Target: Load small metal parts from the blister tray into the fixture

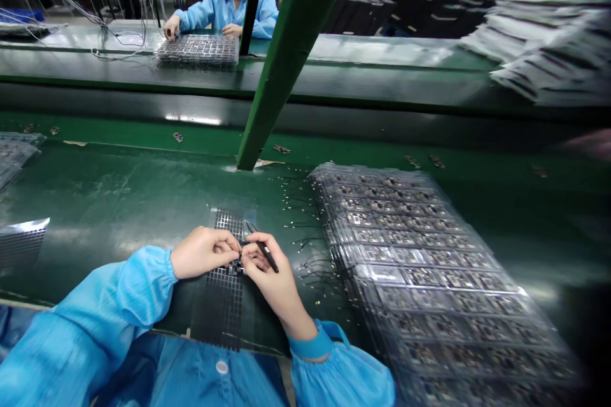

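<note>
My left hand [204, 253] is closed in a pinch at a small dark circuit-board piece [233, 268], whose details are too small to make out. Facing it, my right hand [271, 270] holds black tweezers [267, 254] between its fingers, their tips pointing up and away from the piece. The fingertips of both hands nearly meet over the piece. Beneath them lies a sheet with a grid of small black pads [217, 311], flat on the green table [128, 203]. What the left fingertips grip is partly hidden.
Stacked clear trays of circuit boards [405, 254] stand at right, thin black wires [305, 245] sticking out leftward. A green post [286, 70] rises ahead. Across the bench, a co-worker in blue [210, 9] handles another tray stack [198, 51]. A striped sheet [21, 241] lies left.
</note>
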The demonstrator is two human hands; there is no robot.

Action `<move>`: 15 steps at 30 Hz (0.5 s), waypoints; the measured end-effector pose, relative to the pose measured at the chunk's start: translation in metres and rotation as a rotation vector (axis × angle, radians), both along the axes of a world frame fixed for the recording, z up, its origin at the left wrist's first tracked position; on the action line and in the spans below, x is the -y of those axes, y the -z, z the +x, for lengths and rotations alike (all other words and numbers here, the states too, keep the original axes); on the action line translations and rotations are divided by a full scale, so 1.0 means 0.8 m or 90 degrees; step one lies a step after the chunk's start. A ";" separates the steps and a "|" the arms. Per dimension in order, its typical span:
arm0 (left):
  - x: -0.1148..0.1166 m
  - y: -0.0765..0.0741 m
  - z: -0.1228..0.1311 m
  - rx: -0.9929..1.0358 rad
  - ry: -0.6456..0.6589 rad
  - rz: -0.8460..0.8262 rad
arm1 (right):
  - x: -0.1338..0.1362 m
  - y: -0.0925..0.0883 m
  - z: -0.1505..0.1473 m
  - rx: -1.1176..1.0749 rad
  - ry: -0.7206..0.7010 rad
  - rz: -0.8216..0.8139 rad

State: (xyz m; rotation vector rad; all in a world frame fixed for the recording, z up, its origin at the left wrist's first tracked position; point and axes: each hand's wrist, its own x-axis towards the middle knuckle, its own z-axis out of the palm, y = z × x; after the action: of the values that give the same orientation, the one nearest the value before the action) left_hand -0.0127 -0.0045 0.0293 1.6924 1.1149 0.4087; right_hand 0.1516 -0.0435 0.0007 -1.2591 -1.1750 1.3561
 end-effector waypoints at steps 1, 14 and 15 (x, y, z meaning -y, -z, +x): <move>0.001 0.000 0.000 -0.012 0.005 0.019 | 0.000 0.001 -0.001 0.010 0.002 0.003; 0.002 0.000 -0.002 -0.058 0.029 0.097 | 0.002 0.007 -0.001 0.054 -0.007 0.036; 0.001 0.001 -0.002 -0.050 0.022 0.088 | 0.001 0.007 0.000 0.031 -0.016 0.028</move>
State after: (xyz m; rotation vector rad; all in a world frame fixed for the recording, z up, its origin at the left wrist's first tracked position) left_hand -0.0146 -0.0055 0.0285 1.8602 1.1335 0.4079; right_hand 0.1518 -0.0446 -0.0046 -1.2561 -1.2521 1.3181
